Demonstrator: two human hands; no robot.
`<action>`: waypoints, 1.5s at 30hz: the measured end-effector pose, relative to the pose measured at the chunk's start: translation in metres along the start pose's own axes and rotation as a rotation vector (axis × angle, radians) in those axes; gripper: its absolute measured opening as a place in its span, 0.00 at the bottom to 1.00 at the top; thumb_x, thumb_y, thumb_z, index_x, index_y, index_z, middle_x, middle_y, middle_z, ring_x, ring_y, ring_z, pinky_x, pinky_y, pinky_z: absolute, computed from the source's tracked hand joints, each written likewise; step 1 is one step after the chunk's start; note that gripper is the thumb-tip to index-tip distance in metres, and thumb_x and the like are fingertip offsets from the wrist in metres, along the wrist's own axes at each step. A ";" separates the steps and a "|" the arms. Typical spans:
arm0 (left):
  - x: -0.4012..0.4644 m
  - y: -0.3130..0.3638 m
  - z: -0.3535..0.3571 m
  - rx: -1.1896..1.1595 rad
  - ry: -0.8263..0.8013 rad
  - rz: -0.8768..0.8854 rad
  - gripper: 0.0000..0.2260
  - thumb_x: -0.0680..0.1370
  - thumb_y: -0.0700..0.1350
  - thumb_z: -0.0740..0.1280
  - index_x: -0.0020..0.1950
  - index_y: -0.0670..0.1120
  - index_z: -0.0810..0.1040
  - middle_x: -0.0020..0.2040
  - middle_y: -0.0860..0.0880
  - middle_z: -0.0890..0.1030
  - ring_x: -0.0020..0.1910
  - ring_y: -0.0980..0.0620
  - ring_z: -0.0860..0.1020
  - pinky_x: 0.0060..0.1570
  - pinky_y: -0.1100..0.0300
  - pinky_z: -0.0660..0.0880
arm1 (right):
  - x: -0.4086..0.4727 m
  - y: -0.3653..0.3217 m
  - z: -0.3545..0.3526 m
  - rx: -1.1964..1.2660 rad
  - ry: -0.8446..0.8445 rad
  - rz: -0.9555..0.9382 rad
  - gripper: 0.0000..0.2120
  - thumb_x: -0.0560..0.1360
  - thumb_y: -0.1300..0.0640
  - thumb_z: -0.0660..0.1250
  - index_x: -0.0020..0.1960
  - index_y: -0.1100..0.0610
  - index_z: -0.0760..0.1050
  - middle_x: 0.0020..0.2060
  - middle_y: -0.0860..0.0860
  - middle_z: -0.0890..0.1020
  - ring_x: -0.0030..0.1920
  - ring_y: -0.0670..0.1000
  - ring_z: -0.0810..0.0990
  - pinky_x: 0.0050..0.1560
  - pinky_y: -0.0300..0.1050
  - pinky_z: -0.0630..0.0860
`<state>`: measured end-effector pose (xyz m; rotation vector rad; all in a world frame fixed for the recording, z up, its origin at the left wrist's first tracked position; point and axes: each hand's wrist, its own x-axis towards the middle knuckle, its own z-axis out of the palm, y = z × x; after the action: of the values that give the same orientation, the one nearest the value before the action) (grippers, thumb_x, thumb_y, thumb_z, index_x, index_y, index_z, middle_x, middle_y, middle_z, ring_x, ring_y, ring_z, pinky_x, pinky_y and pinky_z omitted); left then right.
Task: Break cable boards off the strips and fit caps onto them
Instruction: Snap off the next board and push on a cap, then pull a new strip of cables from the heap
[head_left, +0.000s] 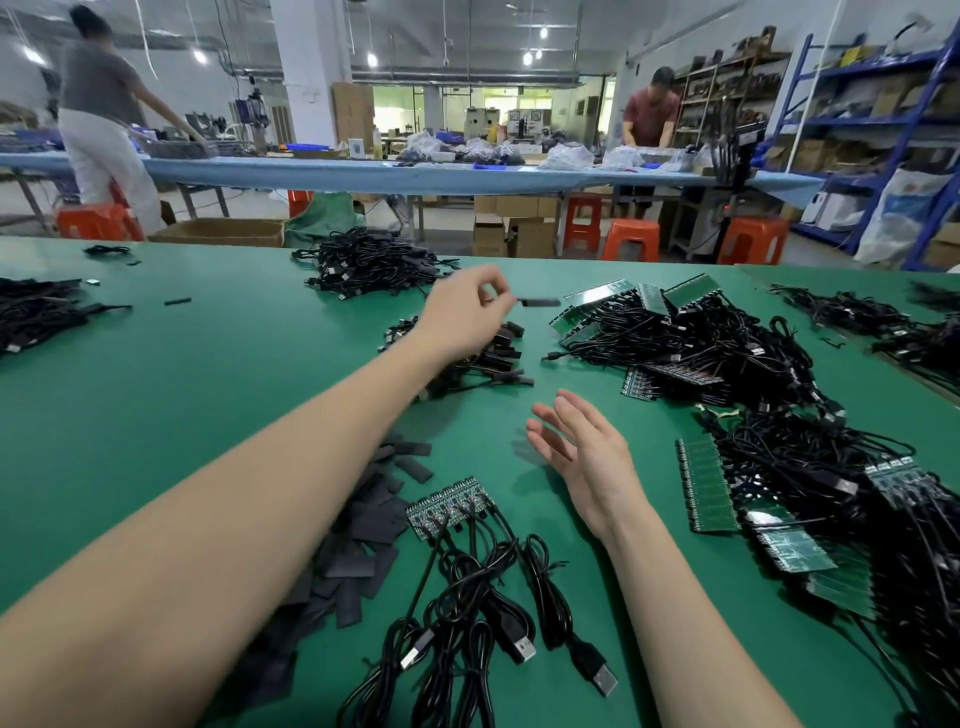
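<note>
Just above the capped pile (498, 353), left hand (462, 317) pinches air

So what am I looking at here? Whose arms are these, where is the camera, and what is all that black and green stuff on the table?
There is no machine here: the arms belong to a person wearing a camera on the head, so the single picture looks forward and down over a green table. The left hand reaches out with curled fingers; a capped board shows blurred just past its fingertips, and I cannot tell if it is held or already let go. The right hand hovers open and holds nothing. Near the person lies a green strip of boards with black USB cables attached, beside a pile of flat black caps. To the right is a big heap of more strips. Finished pieces lie under the left hand.
</note>
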<state>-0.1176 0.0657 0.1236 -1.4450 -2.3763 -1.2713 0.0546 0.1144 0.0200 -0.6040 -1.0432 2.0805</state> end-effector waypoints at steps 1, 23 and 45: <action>0.011 -0.001 -0.004 0.119 0.036 0.078 0.04 0.80 0.50 0.66 0.48 0.52 0.78 0.39 0.54 0.77 0.42 0.51 0.76 0.48 0.56 0.70 | 0.001 0.000 0.000 -0.011 -0.004 0.006 0.15 0.80 0.61 0.67 0.66 0.62 0.74 0.49 0.58 0.85 0.43 0.52 0.86 0.51 0.45 0.84; -0.014 -0.072 0.038 0.201 -0.057 -0.169 0.04 0.78 0.44 0.67 0.49 0.46 0.81 0.42 0.50 0.81 0.46 0.47 0.80 0.49 0.52 0.79 | 0.003 0.002 0.001 -0.126 -0.048 0.031 0.08 0.81 0.61 0.67 0.56 0.64 0.81 0.40 0.54 0.86 0.41 0.49 0.84 0.44 0.39 0.82; -0.134 -0.042 0.048 -0.610 0.117 -0.334 0.11 0.82 0.47 0.65 0.42 0.45 0.82 0.32 0.55 0.79 0.32 0.58 0.77 0.37 0.61 0.76 | -0.031 -0.013 0.027 -1.004 -0.218 0.299 0.09 0.76 0.56 0.73 0.53 0.60 0.80 0.39 0.53 0.86 0.34 0.48 0.84 0.33 0.37 0.78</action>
<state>-0.0608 -0.0039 0.0060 -1.0414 -2.3234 -2.2419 0.0612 0.0826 0.0482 -1.0654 -2.2612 1.7650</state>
